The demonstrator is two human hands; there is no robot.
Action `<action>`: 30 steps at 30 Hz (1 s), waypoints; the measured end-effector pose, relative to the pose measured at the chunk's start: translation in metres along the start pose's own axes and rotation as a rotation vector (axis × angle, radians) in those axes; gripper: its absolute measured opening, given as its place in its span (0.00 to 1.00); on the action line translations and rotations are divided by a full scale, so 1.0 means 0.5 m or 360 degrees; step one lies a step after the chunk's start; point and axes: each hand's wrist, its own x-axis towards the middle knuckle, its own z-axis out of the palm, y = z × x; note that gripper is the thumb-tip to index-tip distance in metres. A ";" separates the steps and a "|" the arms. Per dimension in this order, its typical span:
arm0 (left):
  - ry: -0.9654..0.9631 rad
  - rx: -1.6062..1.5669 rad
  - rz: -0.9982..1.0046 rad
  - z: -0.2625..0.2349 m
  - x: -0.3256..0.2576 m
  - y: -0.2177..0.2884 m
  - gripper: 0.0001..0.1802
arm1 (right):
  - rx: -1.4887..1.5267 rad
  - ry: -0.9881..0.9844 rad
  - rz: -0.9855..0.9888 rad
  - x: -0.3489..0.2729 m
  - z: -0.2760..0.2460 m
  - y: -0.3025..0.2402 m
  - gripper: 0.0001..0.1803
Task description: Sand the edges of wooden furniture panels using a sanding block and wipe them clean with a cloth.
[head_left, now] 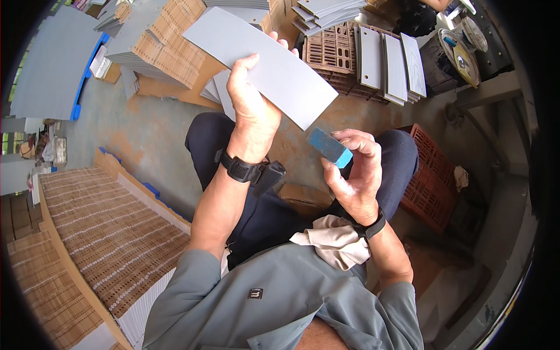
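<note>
My left hand (252,96) grips a long flat grey panel (286,76) near its middle and holds it up, tilted, in front of me. My right hand (356,169) holds a small blue rectangular block (329,147) just under the panel's lower right corner; the block is close to the panel's edge but apart from it. A beige cloth (332,239) lies over my lap by my right wrist. Both wrists wear black bands.
Several grey panels (388,64) lean on a brown crate (332,49) ahead. Stacks of grey panels with perforated brown cardboard (169,46) lie at upper left. A big stack of brown perforated sheets (99,233) is at my left. An orange crate (434,181) stands right.
</note>
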 end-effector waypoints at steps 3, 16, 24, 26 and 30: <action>0.0037 -0.0018 0.0003 0.000 -0.001 -0.002 0.32 | -0.0052 0.0016 -0.0044 0.002 0.005 -0.002 0.26; 0.0034 -0.0036 0.0036 0.003 -0.004 -0.004 0.31 | -0.0238 0.0092 -0.0138 0.008 0.007 0.002 0.26; 0.0041 0.0117 0.0109 0.015 -0.012 -0.005 0.32 | -0.0294 0.0072 -0.0013 0.002 0.010 0.013 0.25; 0.0061 0.0146 0.0127 0.017 -0.012 -0.008 0.31 | -0.0239 0.0137 -0.0027 -0.001 0.011 0.014 0.26; 0.0097 0.0124 0.0141 0.019 -0.013 -0.012 0.31 | -0.0190 0.0122 -0.0082 0.006 0.022 0.015 0.26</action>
